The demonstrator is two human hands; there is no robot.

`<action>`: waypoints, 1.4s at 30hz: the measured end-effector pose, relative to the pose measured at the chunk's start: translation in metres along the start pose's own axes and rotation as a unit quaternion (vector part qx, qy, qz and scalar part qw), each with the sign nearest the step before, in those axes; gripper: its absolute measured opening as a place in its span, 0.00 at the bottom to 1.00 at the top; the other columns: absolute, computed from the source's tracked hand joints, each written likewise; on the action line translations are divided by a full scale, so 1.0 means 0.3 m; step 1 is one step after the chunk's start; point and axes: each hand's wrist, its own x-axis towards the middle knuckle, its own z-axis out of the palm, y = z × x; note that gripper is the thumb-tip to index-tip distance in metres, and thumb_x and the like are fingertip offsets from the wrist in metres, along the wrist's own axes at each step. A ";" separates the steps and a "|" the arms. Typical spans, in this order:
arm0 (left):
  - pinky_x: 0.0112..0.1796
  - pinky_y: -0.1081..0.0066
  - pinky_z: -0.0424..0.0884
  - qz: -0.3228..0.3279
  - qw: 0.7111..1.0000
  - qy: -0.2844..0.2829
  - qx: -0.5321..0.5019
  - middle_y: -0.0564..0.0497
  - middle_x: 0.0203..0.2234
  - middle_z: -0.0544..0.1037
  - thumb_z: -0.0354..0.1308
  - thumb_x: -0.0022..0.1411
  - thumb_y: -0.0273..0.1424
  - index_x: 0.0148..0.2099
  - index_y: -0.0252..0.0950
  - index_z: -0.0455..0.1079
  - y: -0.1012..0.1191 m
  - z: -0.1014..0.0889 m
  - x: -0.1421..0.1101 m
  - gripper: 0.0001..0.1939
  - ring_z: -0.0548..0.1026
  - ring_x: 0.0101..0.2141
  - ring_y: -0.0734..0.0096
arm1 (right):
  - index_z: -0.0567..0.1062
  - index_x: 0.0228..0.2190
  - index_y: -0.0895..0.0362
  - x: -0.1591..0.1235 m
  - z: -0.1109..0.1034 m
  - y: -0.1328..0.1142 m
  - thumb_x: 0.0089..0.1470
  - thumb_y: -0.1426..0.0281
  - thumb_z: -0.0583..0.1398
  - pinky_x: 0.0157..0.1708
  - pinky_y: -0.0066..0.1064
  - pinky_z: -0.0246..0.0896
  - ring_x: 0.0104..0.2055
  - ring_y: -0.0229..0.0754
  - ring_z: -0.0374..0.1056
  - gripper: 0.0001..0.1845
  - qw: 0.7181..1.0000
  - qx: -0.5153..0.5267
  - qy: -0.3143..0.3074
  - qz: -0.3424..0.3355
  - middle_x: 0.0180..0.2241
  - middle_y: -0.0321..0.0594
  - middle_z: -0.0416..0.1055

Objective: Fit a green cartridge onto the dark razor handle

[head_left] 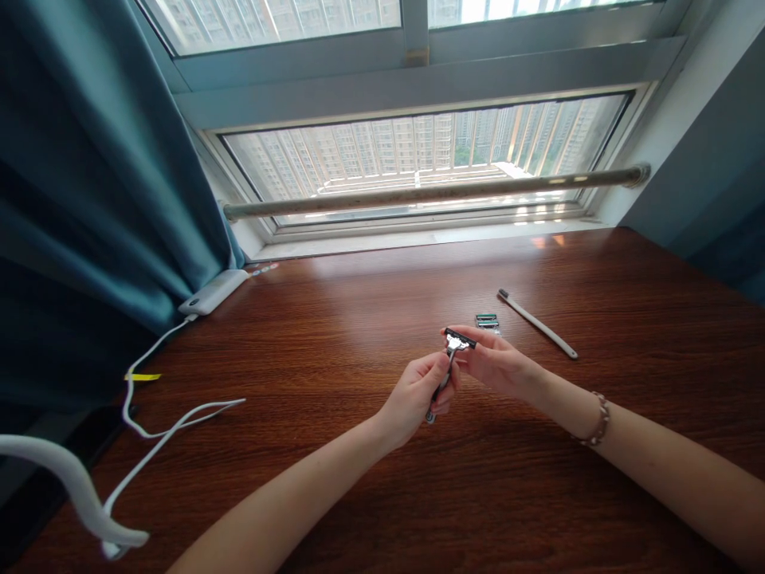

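Observation:
A razor with a dark handle and a silver neck is held over the table, its head tilted up. My left hand is closed around the handle, the thumb lying along its upper part. At the razor's black head, my right hand grips with its fingertips around the far side and right end. Some of those fingers are hidden behind the head and my left hand. Just beyond my right hand lie razor cartridges with green strips, partly covered by its fingers. A white toothbrush with dark bristles rests farther right.
The brown wooden table reaches to a window with a metal rail across it. At the left are a white power bank, a white cable, a yellow strip, a curved white arm and a blue curtain.

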 end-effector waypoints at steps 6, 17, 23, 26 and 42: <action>0.17 0.78 0.46 0.002 1.000 -0.004 -0.002 0.60 0.12 0.53 0.47 0.58 0.43 0.29 0.33 0.59 -0.004 -0.002 0.001 0.17 0.50 0.14 0.84 | 0.68 0.44 0.50 0.002 0.000 0.002 0.46 0.60 0.60 0.44 0.39 0.58 0.43 0.41 0.65 0.21 1.000 -0.003 0.000 -0.010 0.43 0.42 0.67; 0.17 0.79 0.44 -0.006 1.000 -0.011 -0.005 0.60 0.12 0.52 0.46 0.58 0.43 0.29 0.33 0.59 -0.011 -0.012 0.003 0.17 0.50 0.14 0.85 | 0.69 0.44 0.49 -0.002 -0.005 0.004 0.47 0.63 0.59 0.44 0.39 0.58 0.42 0.40 0.64 0.19 1.000 -0.007 0.000 -0.019 0.42 0.40 0.68; 0.16 0.79 0.44 -0.003 1.000 -0.020 0.003 0.60 0.12 0.52 0.46 0.58 0.44 0.28 0.33 0.58 -0.018 -0.017 0.006 0.18 0.49 0.13 0.85 | 0.69 0.45 0.50 -0.004 -0.013 0.010 0.48 0.66 0.59 0.45 0.35 0.56 0.43 0.39 0.63 0.19 0.999 0.024 -0.012 -0.018 0.42 0.39 0.68; 0.16 0.79 0.44 0.003 1.000 -0.027 0.001 0.60 0.12 0.51 0.46 0.59 0.43 0.28 0.33 0.57 -0.022 -0.019 0.006 0.17 0.48 0.14 0.85 | 0.69 0.45 0.51 -0.006 -0.017 0.013 0.49 0.67 0.59 0.46 0.32 0.54 0.44 0.37 0.63 0.19 0.999 0.036 -0.009 -0.006 0.44 0.39 0.67; 0.15 0.79 0.43 0.031 0.999 -0.015 -0.020 0.60 0.12 0.52 0.45 0.60 0.40 0.29 0.33 0.57 -0.033 -0.016 0.004 0.15 0.48 0.13 0.85 | 0.69 0.44 0.51 0.001 -0.007 0.019 0.49 0.67 0.60 0.44 0.31 0.55 0.43 0.37 0.63 0.18 0.999 0.040 0.000 -0.020 0.42 0.38 0.68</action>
